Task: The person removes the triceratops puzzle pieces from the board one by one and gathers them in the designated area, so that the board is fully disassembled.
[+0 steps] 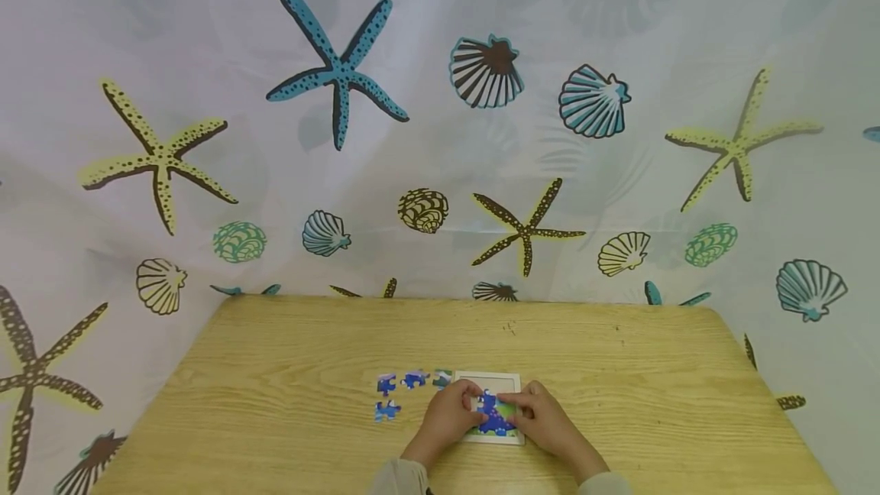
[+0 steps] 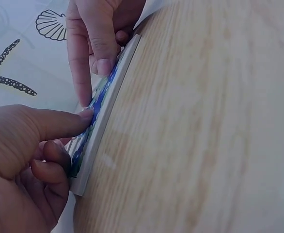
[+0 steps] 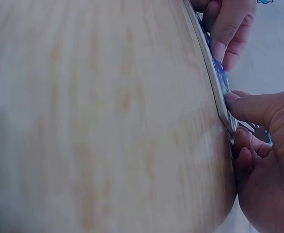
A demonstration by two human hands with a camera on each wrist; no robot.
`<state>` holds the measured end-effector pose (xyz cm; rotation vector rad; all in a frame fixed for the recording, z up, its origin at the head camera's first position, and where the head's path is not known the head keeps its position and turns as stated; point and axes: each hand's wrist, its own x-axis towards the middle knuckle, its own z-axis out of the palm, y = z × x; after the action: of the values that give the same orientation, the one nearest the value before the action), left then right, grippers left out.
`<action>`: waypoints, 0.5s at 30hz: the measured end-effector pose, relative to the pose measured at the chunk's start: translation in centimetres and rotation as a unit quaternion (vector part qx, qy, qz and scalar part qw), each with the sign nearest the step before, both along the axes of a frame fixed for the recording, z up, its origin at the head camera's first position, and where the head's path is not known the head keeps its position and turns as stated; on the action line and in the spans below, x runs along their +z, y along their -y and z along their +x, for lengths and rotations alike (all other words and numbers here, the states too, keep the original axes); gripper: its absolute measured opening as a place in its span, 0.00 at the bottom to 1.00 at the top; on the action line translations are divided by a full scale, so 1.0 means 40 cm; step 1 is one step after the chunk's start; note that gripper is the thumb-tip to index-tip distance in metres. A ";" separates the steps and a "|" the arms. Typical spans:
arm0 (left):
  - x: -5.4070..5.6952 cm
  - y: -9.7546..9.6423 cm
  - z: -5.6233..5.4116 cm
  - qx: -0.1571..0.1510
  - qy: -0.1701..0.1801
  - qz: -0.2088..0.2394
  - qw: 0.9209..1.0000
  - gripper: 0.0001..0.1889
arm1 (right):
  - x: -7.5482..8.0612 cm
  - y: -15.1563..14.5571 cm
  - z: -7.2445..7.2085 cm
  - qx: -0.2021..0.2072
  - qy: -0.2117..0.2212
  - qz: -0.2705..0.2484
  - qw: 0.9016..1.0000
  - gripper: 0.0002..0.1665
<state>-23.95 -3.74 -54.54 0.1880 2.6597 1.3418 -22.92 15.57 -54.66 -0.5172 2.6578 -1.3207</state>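
Note:
A square jigsaw puzzle tray with a pale frame lies on the table in the head view, partly filled with blue and green pieces. Over its left side, my left hand bends its thumb and index finger around a blue puzzle piece. From the right, my right hand touches the picture with an extended index finger and its thumb. The left wrist view shows the left thumb on the picture, other fingers curled beside the frame. Fingers cover much of the pieces' edges.
Loose puzzle pieces lie left of the tray: one at the upper left, one beside it, one below, and one against the frame. A shell-and-starfish curtain surrounds the wooden table.

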 end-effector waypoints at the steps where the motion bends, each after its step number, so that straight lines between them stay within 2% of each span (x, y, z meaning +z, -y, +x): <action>1: 0.000 0.000 0.002 0.002 -0.002 0.002 1.000 0.15 | 0.000 0.000 0.000 0.000 0.000 -0.001 1.000 0.19; 7: -0.005 -0.002 0.012 0.017 -0.025 0.028 0.999 0.16 | 0.000 0.002 0.003 -0.002 -0.005 -0.005 1.000 0.19; 12: -0.009 -0.007 0.019 0.028 -0.052 0.033 0.998 0.16 | -0.003 0.002 0.003 -0.001 -0.009 -0.010 1.000 0.18; 15: -0.012 -0.009 0.021 0.032 -0.056 0.040 0.997 0.16 | -0.003 0.002 0.002 0.001 -0.010 -0.013 1.000 0.18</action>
<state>-23.13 -3.38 -55.01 0.1952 2.7262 1.5003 -22.84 15.49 -54.77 -0.5389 2.6582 -1.3577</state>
